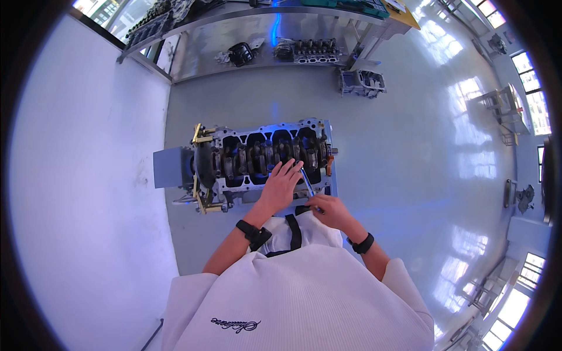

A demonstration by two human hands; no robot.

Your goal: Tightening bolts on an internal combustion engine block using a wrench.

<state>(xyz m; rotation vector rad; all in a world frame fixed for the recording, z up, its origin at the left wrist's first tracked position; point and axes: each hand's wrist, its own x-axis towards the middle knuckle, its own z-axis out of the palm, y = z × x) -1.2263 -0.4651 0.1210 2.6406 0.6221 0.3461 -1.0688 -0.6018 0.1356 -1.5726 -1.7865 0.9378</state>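
Note:
An engine block [235, 182] lies on its stand in front of me, its underside up and the dark crankshaft [257, 157] showing along the middle. My right hand [331, 212] is closed round the near end of a slim, shiny wrench [307, 183], at the block's near right edge. From there the wrench slants up and left over the block. Its far end meets the fingertips of my left hand [282, 186], which lies over the crankshaft with fingers stretched and slightly apart. What sits under those fingertips is hidden.
Brass-coloured brackets [202, 133] and a grey box [170, 169] are at the block's left end. Beyond stands a metal shelf [205, 70] holding a cylinder head [316, 51] and a black part [240, 54]. A metal housing [362, 83] rests on the floor. A white wall [88, 175] rises left.

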